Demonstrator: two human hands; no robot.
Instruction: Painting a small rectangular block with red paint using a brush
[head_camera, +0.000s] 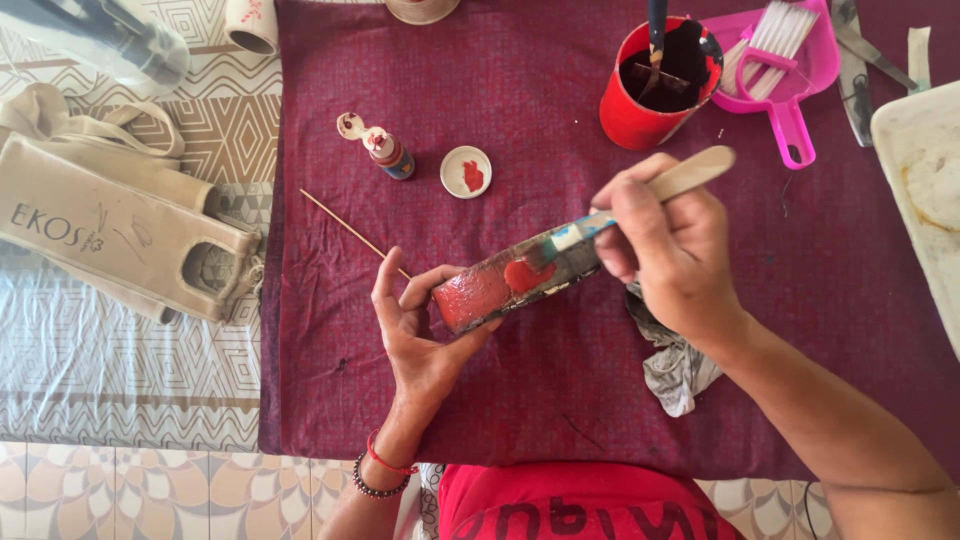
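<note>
Block (515, 283), a long rectangular piece partly coated in red paint, lies tilted across the middle of the view above a maroon cloth (560, 380). Left hand (415, 325) holds its lower left end, thumb and fingers closed round it, palm up. Right hand (665, 250) has its fingers closed on a brush (640, 200) with a pale wooden handle; the bristles touch a wet red patch on the block's upper face. Behind the left hand lies a thin wooden skewer (350, 232). Further back stand a small open paint bottle (388, 152) and, just beside it, a white cap (466, 171) holding a dab of red paint. A red cup (655, 90) of dark liquid, with another brush in it, stands at the far side, next to a pink dustpan (785, 70). A crumpled grey rag (675, 360) lies under the right wrist. A beige bag (120, 230) rests on the patterned table (100, 380) to the left.
</note>
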